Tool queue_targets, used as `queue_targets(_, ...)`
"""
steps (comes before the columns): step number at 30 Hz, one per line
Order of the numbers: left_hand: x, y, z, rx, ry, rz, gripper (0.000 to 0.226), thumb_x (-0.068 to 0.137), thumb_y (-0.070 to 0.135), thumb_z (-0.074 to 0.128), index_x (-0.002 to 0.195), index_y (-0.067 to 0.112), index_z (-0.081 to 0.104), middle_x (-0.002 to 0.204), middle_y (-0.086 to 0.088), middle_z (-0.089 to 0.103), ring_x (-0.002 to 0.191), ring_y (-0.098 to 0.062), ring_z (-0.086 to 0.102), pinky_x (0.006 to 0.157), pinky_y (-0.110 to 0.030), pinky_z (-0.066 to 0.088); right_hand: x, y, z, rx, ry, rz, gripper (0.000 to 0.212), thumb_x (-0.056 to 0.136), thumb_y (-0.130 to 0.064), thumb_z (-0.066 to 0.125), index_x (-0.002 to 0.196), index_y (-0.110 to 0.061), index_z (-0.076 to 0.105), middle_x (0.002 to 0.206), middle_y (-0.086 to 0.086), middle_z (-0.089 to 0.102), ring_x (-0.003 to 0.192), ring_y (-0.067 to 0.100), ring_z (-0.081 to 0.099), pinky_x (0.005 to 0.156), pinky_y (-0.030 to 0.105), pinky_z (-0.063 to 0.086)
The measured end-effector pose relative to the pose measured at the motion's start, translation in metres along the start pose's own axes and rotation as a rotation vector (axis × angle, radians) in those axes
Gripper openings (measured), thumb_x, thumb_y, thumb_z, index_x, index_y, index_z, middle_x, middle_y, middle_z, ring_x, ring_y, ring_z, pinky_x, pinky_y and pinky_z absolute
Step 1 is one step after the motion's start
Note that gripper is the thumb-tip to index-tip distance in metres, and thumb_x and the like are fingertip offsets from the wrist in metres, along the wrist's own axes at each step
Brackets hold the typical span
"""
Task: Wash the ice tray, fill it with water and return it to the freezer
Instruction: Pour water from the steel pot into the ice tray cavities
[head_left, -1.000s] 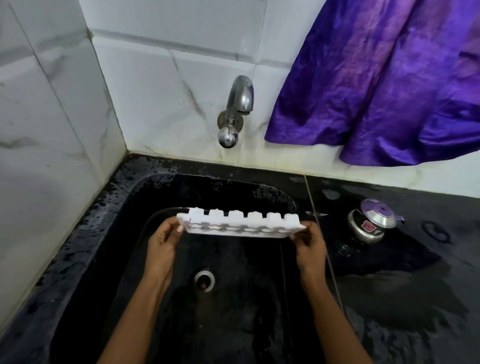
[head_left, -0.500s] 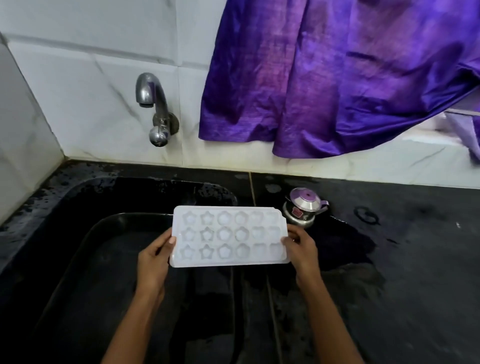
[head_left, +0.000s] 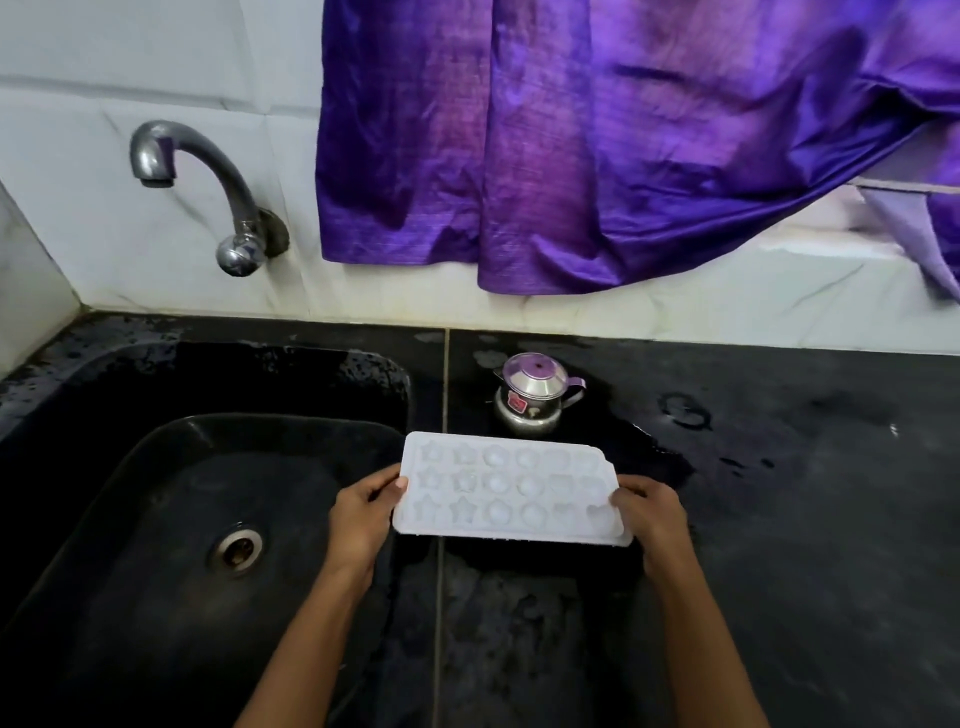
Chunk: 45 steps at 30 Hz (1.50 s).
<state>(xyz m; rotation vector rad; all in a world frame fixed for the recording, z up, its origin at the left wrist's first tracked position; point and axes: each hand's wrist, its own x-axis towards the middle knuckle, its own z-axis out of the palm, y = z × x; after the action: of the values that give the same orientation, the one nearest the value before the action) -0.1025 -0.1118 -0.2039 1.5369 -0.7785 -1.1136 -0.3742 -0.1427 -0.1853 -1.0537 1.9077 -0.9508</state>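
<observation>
Two bare forearms enter from the bottom edge and converge on one item.

Left hand (head_left: 358, 519): grip closed on the left short end of the ice tray (head_left: 509, 491), thumb on the top rim, fingers out of sight beneath.

Right hand (head_left: 652, 519): grip closed on the right short end, fingers curled over the rim.

The ice tray is white plastic, held about level with its cavities up. It has three rows of moulds, star-shaped towards the left and rounded towards the middle. Whether the cavities hold water cannot be told. The tray is held above the right edge of the sink (head_left: 130, 467) and the adjoining surface (head_left: 779, 519); whether it touches either cannot be told.

The sink is black, with a metal drain (head_left: 238, 550) in its floor, left of the left hand. The surface is black stone, wet in patches, with a dark wet patch around the tray.

Just beyond the tray a small steel pot (head_left: 535, 395) stands upright on the surface, lid on, with a red label on its side.

At the back is a white tiled wall (head_left: 104, 78). A chrome tap (head_left: 208, 192) is fixed to it above the sink, its spout turned left and no water visible. To its right a purple cloth (head_left: 571, 156) hangs over the wall, its hem clear of the surface.
</observation>
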Motion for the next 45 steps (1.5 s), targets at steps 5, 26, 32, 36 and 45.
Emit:
queue_targets(5,-0.005,-0.001,0.011,0.124,0.038,0.001,0.027,0.091,0.011,0.060,0.117,0.007,0.066,0.110,-0.010,0.069,0.102,-0.024,0.064,0.096,-0.042,0.049,0.012,0.001,-0.011,-0.033,-0.076,0.004,0.028,0.080,0.002,0.048,0.099,-0.002,0.069,0.095,0.019,0.067,0.090,0.036,0.061,0.069,0.035,0.048)
queue_targets(26,0.054,0.052,0.106,0.357,-0.204,0.238,0.061,0.094,0.027,0.054,0.147,0.010,0.028,0.151,-0.010,0.033,0.139,-0.022,0.032,0.113,-0.038,0.029,0.072,-0.053,0.035,0.389,-0.244,-0.157,0.049,0.091,-0.028,0.057,0.135,-0.016,0.040,0.126,-0.002,0.050,0.113,0.010,0.049,0.084,0.019,0.036)
queue_targets(32,0.068,0.044,0.124,0.193,-0.282,0.161,0.046,0.096,0.028,0.050,0.140,0.016,0.042,0.134,0.002,0.053,0.129,-0.014,0.046,0.095,-0.016,0.038,0.084,-0.046,0.053,0.441,-0.299,-0.176,0.016,0.093,-0.028,0.053,0.103,-0.016,0.054,0.118,0.014,0.058,0.116,0.027,0.054,0.103,0.045,0.042)
queue_targets(36,0.071,0.039,0.126,0.151,-0.246,0.158,0.050,0.095,0.030,0.051,0.142,0.017,0.041,0.143,-0.001,0.048,0.133,-0.012,0.041,0.110,-0.028,0.033,0.084,-0.048,0.053,0.426,-0.245,-0.207,0.010,0.095,-0.023,0.050,0.085,-0.022,0.053,0.101,0.013,0.057,0.095,0.023,0.052,0.092,0.046,0.045)
queue_targets(45,0.054,0.062,0.121,0.003,-0.273,0.184,0.053,0.095,0.034,0.051,0.144,0.022,0.036,0.149,0.007,0.038,0.135,-0.006,0.035,0.112,-0.025,0.029,0.071,-0.073,0.039,0.562,-0.170,-0.381,0.011,0.091,-0.025,0.054,0.080,-0.026,0.055,0.081,-0.006,0.055,0.079,0.008,0.049,0.075,0.029,0.039)
